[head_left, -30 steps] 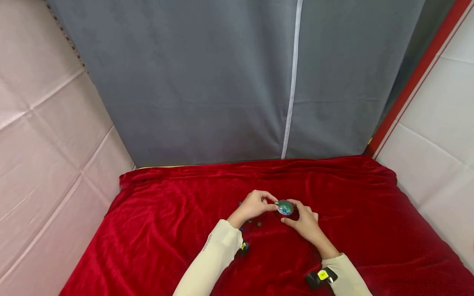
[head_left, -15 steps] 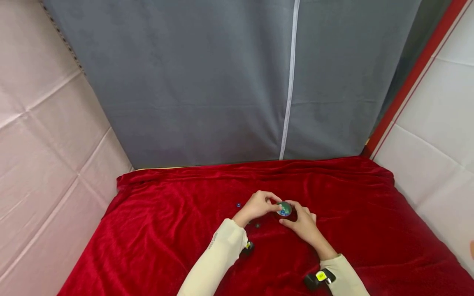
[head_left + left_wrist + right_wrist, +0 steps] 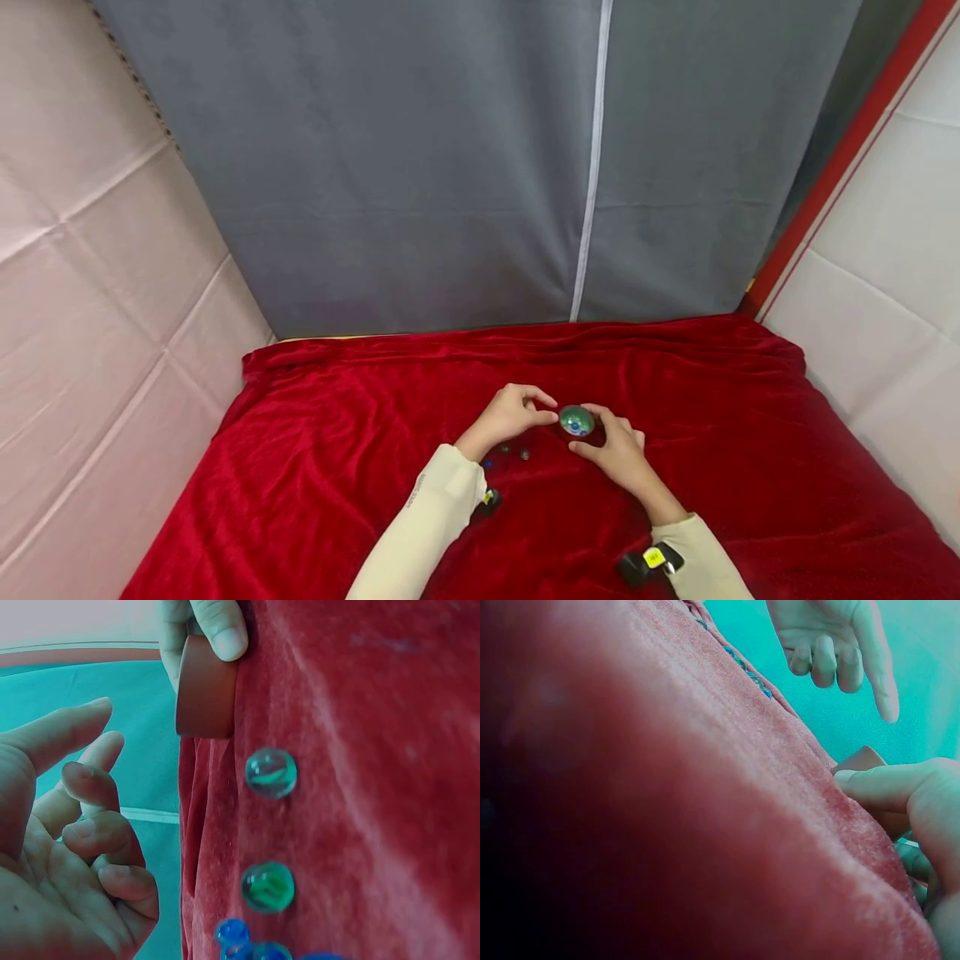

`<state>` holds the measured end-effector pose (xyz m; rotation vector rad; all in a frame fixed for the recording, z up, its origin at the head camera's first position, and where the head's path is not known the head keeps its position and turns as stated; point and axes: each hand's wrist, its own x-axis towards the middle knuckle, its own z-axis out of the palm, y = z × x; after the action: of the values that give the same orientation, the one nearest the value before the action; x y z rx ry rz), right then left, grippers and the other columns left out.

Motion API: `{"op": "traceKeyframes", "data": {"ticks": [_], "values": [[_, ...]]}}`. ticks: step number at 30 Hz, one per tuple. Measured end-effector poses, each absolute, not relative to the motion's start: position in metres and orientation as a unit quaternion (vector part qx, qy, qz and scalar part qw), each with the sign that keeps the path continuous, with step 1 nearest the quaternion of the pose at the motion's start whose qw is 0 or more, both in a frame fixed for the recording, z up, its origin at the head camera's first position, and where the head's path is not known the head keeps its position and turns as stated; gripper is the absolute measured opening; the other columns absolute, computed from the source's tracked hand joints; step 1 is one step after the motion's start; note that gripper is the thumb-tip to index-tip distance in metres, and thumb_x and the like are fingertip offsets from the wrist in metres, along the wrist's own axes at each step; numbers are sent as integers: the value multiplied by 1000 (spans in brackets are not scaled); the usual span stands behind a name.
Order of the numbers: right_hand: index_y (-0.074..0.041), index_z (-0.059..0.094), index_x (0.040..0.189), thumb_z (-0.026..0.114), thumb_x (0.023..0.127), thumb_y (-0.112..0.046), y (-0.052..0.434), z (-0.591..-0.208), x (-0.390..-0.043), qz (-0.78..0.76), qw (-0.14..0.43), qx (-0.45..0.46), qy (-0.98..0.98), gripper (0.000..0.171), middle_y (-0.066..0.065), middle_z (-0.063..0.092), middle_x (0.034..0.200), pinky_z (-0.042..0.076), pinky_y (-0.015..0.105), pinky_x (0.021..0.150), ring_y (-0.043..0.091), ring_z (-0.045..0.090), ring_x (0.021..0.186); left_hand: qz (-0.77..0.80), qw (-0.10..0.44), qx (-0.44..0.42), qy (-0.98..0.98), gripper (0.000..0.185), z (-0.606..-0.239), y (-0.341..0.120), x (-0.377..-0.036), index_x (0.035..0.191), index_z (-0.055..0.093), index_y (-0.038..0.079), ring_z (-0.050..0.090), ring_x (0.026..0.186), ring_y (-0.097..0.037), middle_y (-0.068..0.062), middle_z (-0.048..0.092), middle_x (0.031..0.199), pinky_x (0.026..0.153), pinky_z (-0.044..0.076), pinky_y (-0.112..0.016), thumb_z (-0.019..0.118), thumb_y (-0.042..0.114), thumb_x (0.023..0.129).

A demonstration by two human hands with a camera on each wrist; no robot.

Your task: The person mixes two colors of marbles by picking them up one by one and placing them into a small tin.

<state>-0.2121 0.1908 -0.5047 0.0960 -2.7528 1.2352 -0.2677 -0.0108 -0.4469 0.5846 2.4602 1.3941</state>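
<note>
A small round dish (image 3: 572, 411), green inside and brown outside, sits on the red cloth with blue glass pieces in it. My right hand (image 3: 619, 450) grips its right side; the left wrist view shows that thumb over the dish's brown wall (image 3: 206, 694). Just left of the rim is my left hand (image 3: 510, 414), its index finger and thumb apart with nothing between them, the other fingers loosely bent. Below the dish in the left wrist view lie a clear marble (image 3: 271, 772) with a green swirl, a green marble (image 3: 268, 887) and small blue glass pieces (image 3: 232, 930).
Wrinkled red velvet cloth (image 3: 337, 467) covers the table. A grey curtain (image 3: 420, 167) hangs behind it, with pale panels (image 3: 112, 250) at the left and white ones (image 3: 892, 275) at the right.
The left hand held a small green marble at the dish's rim, moved in over the dish, let it go and drew back left. The right hand stayed on the dish.
</note>
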Motion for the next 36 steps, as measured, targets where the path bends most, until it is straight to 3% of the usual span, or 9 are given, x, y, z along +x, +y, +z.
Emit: {"op": "traceKeyframes", "data": {"ticks": [36], "values": [[-8,52,132,79,79,-24,193,-504,-212,416,65,40,-906,61,15,61,123,19,42,82,33,47,111,475,121,158,857,23,-454,-78,-262,99,74,5,37,51,-8,2,46,54,50,33,-21,75,20,82]]}}
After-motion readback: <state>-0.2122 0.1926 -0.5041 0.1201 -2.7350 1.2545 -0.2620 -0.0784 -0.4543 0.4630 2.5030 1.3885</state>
